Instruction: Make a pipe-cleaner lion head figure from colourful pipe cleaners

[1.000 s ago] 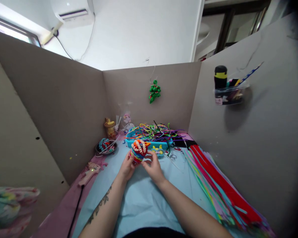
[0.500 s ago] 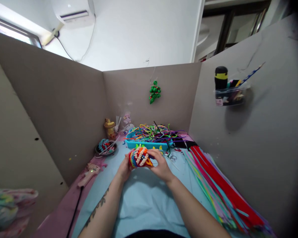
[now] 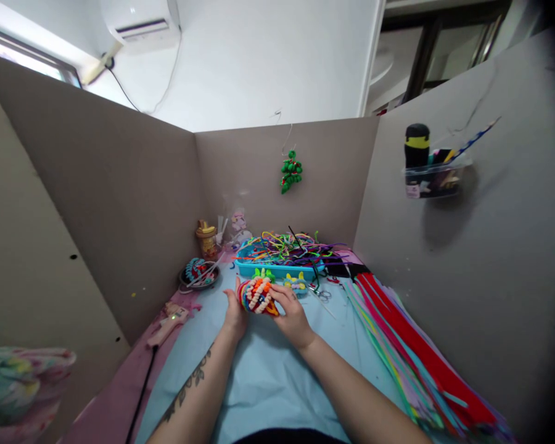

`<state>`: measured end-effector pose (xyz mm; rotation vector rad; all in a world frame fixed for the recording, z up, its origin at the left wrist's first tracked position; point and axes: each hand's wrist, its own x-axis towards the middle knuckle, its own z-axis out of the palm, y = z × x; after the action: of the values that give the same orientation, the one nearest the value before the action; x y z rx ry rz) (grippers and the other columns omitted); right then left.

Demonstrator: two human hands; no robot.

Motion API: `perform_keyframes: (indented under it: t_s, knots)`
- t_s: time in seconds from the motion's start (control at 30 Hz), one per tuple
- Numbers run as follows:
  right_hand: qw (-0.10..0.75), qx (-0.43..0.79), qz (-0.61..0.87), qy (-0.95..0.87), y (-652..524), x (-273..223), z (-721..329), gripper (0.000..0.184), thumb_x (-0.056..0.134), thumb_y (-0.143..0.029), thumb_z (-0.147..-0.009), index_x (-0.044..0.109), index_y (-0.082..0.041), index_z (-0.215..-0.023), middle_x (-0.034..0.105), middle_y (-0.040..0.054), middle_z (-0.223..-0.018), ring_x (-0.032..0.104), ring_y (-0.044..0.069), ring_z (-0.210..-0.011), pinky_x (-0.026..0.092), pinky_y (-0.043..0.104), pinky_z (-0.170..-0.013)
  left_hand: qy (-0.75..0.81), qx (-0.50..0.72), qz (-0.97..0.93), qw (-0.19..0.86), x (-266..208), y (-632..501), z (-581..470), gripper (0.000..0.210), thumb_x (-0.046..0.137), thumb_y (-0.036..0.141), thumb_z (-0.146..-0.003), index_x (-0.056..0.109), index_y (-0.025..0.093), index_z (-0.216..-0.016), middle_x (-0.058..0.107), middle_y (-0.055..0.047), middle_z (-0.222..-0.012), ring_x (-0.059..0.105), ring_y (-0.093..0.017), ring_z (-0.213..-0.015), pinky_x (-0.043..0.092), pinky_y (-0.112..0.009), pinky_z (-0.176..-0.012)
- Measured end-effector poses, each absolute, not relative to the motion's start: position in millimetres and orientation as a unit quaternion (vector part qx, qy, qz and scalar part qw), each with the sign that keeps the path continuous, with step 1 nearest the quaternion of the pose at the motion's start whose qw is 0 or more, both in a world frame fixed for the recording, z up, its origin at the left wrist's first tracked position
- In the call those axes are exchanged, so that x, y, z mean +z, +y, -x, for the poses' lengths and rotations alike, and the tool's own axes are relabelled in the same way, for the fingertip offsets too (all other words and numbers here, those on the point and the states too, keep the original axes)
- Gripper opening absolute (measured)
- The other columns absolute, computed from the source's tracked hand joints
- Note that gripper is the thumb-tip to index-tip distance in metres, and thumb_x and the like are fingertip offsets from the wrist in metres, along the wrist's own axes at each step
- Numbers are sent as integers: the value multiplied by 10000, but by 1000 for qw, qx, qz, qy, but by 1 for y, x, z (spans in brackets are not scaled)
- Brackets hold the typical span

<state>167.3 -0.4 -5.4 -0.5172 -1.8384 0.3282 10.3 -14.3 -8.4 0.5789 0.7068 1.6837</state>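
Note:
A rounded multicoloured pipe-cleaner craft point(image 3: 258, 295), with cream twisted strips over red, orange and blue, is held above the blue cloth. My left hand point(image 3: 235, 316) supports its left side; the thumb stands away from the piece, and the fingers behind it are partly hidden. On the right edge, near an orange loop, my right hand point(image 3: 296, 319) grips it between thumb and fingers. Just behind the craft shows a green fuzzy piece point(image 3: 263, 274); whether it is joined on I cannot tell. Beyond my right hand lies a yellow-and-blue fuzzy piece point(image 3: 296, 283).
A blue tray point(image 3: 277, 270) heaped with pipe cleaners stands at the back. Scissors point(image 3: 322, 296) lie right of centre. Bundled pipe cleaners point(image 3: 420, 351) line the right side. At left are a dark bowl point(image 3: 206, 282) and a pink glue gun point(image 3: 166, 327) with a black cord. Grey panels surround the table.
My left thumb has lifted off the craft. My right hand has shifted slightly left and down, uncovering more of the yellow-and-blue piece. The whole view has moved a little.

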Motion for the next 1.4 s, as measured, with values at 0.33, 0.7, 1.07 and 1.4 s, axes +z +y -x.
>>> perform_keyframes:
  t_s: [0.33, 0.7, 1.07, 1.4]
  knots:
    - [547, 211, 207, -783, 2, 1, -178, 465, 633, -99, -710, 559, -246, -1145, 562, 86, -1175, 522, 234, -1127, 453, 435, -955, 344, 661, -273, 608, -1, -16, 8, 696, 238, 645, -865, 638, 102, -1036, 714, -134, -908, 660, -251, -924, 486, -394, -880]
    - [535, 210, 185, -797, -4, -12, -166, 514, 609, -71, -708, 546, -268, -1179, 549, 90, -1220, 522, 234, -1145, 429, 439, -987, 351, 728, -206, 552, 1, -19, 9, 712, 228, 761, -772, 514, 318, -1249, 384, -8, -1451, 422, -272, -1272, 479, -353, -890]
    - [524, 226, 199, -797, -3, -11, -166, 530, 588, -40, -683, 552, -259, -1164, 553, 81, -1201, 513, 222, -1149, 426, 419, -993, 429, 761, -189, 448, -12, -11, 8, 595, 351, 662, -827, 486, 248, -1233, 563, -88, -1260, 587, -226, -1061, 508, -287, -772]
    - [557, 244, 224, -761, -10, -10, -158, 418, 639, -110, -686, 580, -255, -1073, 574, 74, -1145, 533, 234, -1103, 445, 414, -952, 385, 767, -246, 451, -4, -19, 9, 420, 535, 515, -813, 662, 129, -919, 709, -54, -814, 660, -187, -718, 516, -302, -690]
